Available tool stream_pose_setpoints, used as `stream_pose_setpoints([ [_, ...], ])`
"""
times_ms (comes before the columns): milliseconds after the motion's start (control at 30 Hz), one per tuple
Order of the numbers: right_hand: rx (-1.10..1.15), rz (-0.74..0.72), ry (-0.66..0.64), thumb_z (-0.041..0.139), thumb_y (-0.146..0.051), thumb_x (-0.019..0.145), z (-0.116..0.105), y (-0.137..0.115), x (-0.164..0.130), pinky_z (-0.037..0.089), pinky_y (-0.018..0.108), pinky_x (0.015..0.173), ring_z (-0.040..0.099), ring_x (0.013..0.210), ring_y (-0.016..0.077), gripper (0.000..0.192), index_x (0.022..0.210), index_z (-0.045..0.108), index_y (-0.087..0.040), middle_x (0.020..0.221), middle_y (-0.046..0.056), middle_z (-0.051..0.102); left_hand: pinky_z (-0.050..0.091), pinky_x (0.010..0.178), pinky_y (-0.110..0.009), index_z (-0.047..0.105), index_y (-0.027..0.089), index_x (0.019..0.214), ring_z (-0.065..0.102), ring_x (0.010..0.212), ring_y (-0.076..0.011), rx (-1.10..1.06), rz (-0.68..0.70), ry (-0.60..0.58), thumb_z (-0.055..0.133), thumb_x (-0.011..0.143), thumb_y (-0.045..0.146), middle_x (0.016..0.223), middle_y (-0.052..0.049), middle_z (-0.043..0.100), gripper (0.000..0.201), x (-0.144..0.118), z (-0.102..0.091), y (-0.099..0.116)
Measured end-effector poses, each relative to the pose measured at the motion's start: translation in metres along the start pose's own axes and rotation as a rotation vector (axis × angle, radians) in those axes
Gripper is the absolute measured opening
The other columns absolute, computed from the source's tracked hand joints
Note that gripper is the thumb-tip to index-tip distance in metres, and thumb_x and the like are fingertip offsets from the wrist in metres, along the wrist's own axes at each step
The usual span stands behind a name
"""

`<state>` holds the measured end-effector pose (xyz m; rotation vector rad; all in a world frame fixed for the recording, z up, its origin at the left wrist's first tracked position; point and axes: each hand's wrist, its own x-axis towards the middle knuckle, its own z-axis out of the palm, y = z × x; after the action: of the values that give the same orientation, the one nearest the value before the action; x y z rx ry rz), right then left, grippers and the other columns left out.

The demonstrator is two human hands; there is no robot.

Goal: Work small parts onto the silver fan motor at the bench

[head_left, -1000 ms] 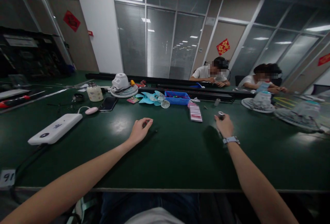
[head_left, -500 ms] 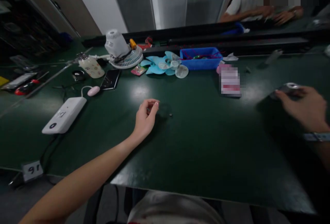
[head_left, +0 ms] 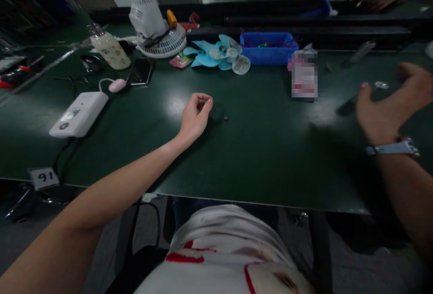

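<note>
My left hand (head_left: pixel 196 116) rests over the middle of the green table (head_left: pixel 237 167), its thumb and fingers closed in a pinch. Whatever lies between those fingertips is too small or hidden to make out. Just right of it lies a tiny ring-shaped metal piece (head_left: pixel 226 118), like a nut. At the right, my right hand (head_left: pixel 389 109) is slightly blurred, with thumb and fingers spread apart. Beyond its palm shows the shiny top of a metal object (head_left: pixel 381 85); the hand partly hides the rest, and I cannot tell its kind.
Light-blue fan blades (head_left: pixel 216 52), a blue bin (head_left: pixel 269 49) with wires and a white fan (head_left: pixel 158 37) line the back. A phone (head_left: pixel 140 71), patterned bottle (head_left: pixel 111 50) and white power strip (head_left: pixel 79 114) are left. A pink-and-white packet (head_left: pixel 304 80) lies right of centre. Another person sits opposite.
My right hand has opened and let go of the metal-topped object, which now stands beyond it. The left hand keeps its pinch. The view has tilted downward.
</note>
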<state>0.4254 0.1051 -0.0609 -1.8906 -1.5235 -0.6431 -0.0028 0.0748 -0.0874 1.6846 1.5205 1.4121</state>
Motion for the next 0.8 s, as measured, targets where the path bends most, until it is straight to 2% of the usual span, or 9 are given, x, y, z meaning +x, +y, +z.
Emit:
stream_pose_setpoints([
  [67, 0.150, -0.152, -0.088, 0.048, -0.044, 0.095, -0.021, -0.045, -0.016, 0.029, 0.039, 0.099, 0.043, 0.126, 0.0242, 0.051, 0.134, 0.047, -0.012, 0.133, 0.016, 0.053, 0.045, 0.078, -0.029, 0.058, 0.017, 0.098, 0.061, 0.078, -0.0145, 0.010, -0.017, 0.019, 0.056, 0.091, 0.027, 0.078, 0.000, 0.060, 0.013, 0.000, 0.001, 0.001],
  [133, 0.363, -0.314, -0.240, 0.046, -0.042, 0.096, -0.034, -0.088, -0.034, 0.034, 0.034, 0.093, 0.054, 0.107, 0.0201, 0.041, 0.121, 0.061, -0.013, 0.115, 0.013, 0.065, 0.044, 0.073, -0.027, 0.058, 0.017, 0.098, 0.060, 0.074, -0.0142, 0.031, -0.029, 0.023, 0.056, 0.090, 0.028, 0.077, 0.000, 0.061, 0.014, -0.001, 0.001, 0.004],
  [233, 0.666, -0.458, -0.571, 0.054, -0.047, 0.091, -0.038, -0.146, -0.058, 0.039, 0.026, 0.067, 0.057, 0.072, 0.0137, 0.043, 0.119, 0.067, -0.017, 0.087, 0.005, 0.069, 0.043, 0.070, -0.026, 0.059, 0.017, 0.100, 0.059, 0.074, -0.0147, 0.071, -0.010, 0.005, 0.054, 0.090, 0.033, 0.079, -0.001, 0.063, 0.020, -0.003, 0.000, 0.008],
  [300, 0.758, -0.514, -0.732, 0.058, -0.050, 0.087, -0.034, -0.178, -0.069, 0.035, 0.024, 0.059, 0.054, 0.063, 0.0114, 0.046, 0.121, 0.066, -0.021, 0.077, 0.001, 0.067, 0.043, 0.068, -0.026, 0.059, 0.017, 0.101, 0.060, 0.075, -0.0155, 0.070, -0.008, -0.008, 0.053, 0.089, 0.036, 0.080, -0.002, 0.063, 0.023, -0.004, -0.001, 0.008],
  [433, 0.700, -0.541, -0.734, 0.061, -0.052, 0.085, -0.024, -0.220, -0.078, 0.030, 0.024, 0.056, 0.051, 0.063, 0.0111, 0.041, 0.116, 0.070, -0.026, 0.074, 0.000, 0.063, 0.045, 0.073, -0.028, 0.059, 0.018, 0.101, 0.062, 0.078, -0.0176, 0.086, -0.005, -0.023, 0.051, 0.089, 0.041, 0.082, -0.003, 0.065, 0.027, -0.001, 0.000, 0.004],
  [533, 0.656, -0.506, -0.707, 0.060, -0.049, 0.087, -0.018, -0.228, -0.081, 0.031, 0.025, 0.058, 0.052, 0.068, 0.0121, 0.032, 0.106, 0.075, -0.029, 0.079, 0.001, 0.063, 0.045, 0.073, -0.030, 0.059, 0.019, 0.102, 0.063, 0.078, -0.0185, 0.107, -0.005, -0.039, 0.050, 0.089, 0.043, 0.084, -0.003, 0.067, 0.029, 0.001, 0.002, 0.004],
  [633, 0.684, -0.515, -0.695, 0.061, -0.047, 0.087, -0.020, -0.222, -0.079, 0.034, 0.025, 0.061, 0.055, 0.072, 0.0126, 0.027, 0.100, 0.076, -0.029, 0.083, 0.002, 0.065, 0.046, 0.073, -0.030, 0.059, 0.019, 0.102, 0.064, 0.079, -0.0191, 0.127, -0.007, -0.048, 0.050, 0.089, 0.044, 0.084, -0.003, 0.067, 0.030, 0.001, 0.004, 0.006],
  [733, 0.691, -0.556, -0.609, 0.061, -0.047, 0.087, -0.029, -0.197, -0.064, 0.036, 0.025, 0.063, 0.057, 0.073, 0.0130, 0.025, 0.096, 0.077, -0.029, 0.086, 0.001, 0.067, 0.046, 0.072, -0.030, 0.059, 0.019, 0.103, 0.063, 0.078, -0.0192, 0.138, -0.007, -0.055, 0.049, 0.089, 0.046, 0.084, -0.003, 0.067, 0.032, 0.000, 0.002, 0.009],
  [800, 0.658, -0.527, -0.473, 0.061, -0.047, 0.087, -0.035, -0.165, -0.044, 0.038, 0.026, 0.065, 0.058, 0.073, 0.0139, 0.026, 0.095, 0.077, -0.029, 0.086, 0.001, 0.069, 0.046, 0.071, -0.030, 0.058, 0.019, 0.103, 0.063, 0.078, -0.0192, 0.129, -0.010, -0.065, 0.048, 0.089, 0.047, 0.083, -0.003, 0.067, 0.033, 0.001, 0.001, 0.009],
])
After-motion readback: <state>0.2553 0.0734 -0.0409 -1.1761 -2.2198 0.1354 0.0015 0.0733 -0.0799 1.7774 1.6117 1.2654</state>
